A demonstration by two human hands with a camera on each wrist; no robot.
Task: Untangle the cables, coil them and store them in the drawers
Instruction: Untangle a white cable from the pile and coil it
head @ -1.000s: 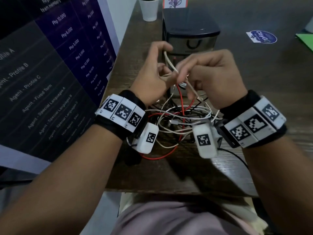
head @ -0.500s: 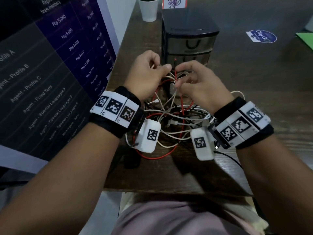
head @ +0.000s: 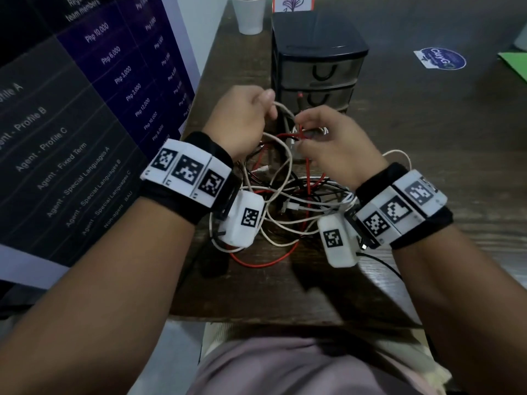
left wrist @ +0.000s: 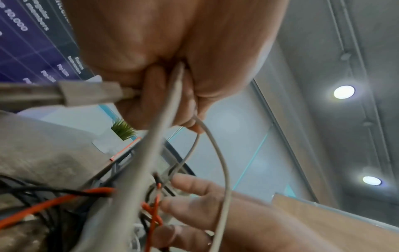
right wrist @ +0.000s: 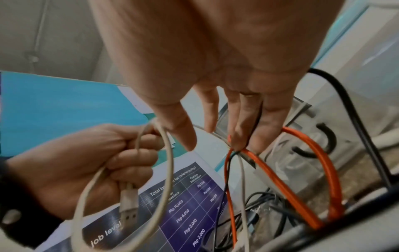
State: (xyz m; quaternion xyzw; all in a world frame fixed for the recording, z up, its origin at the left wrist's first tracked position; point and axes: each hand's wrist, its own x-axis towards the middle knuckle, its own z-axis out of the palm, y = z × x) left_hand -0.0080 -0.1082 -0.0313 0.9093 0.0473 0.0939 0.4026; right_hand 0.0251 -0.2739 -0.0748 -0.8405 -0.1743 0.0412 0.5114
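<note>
Cables, a tangle of white, red and black cords (head: 288, 195), are lying on the dark wooden table (head: 256, 286) before the closed black plastic drawers (head: 316, 72). Your left hand (head: 242, 121), gripping a white cable end, is pulling away from your right hand (head: 333, 143), now lower and pinching red and black strands; one cable is coming free. The knot is hiding behind your fingers.

Desk surroundings, head view.
White pot (head: 248, 15) at the desk's far end; purple price banner (head: 119, 67) (left); round sticker (head: 440, 59); green sheet (head: 514, 64).
</note>
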